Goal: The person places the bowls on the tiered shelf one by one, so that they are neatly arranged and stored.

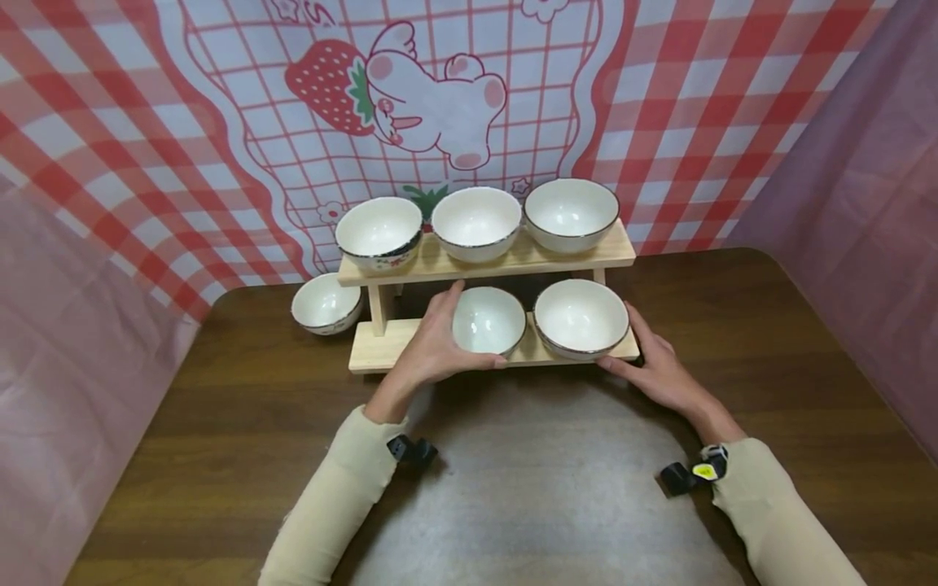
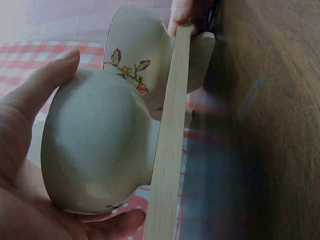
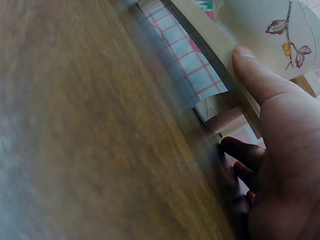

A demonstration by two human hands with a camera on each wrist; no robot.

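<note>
A two-tier wooden stand (image 1: 392, 346) stands on the table with white, dark-rimmed bowls on both tiers. My left hand (image 1: 432, 342) grips the middle bowl (image 1: 489, 321) on the lower tier, thumb at its front and fingers round the far side; the left wrist view shows that bowl (image 2: 95, 140) with its foot at the wooden board (image 2: 170, 135). At the lower tier's right end, my right hand (image 1: 655, 366) holds the board, its thumb (image 3: 250, 65) against the edge below the right bowl (image 1: 582, 317). Its other fingers (image 3: 242, 150) curl lower, near the tabletop. Leafy sprigs decorate that bowl's outside.
Three bowls stand along the upper tier: left (image 1: 381, 232), middle (image 1: 476, 220) and right (image 1: 572, 212). Another bowl (image 1: 326, 305) sits on the brown table (image 1: 242, 423) left of the stand. Behind rises a red-and-white checked cloth (image 1: 681, 122).
</note>
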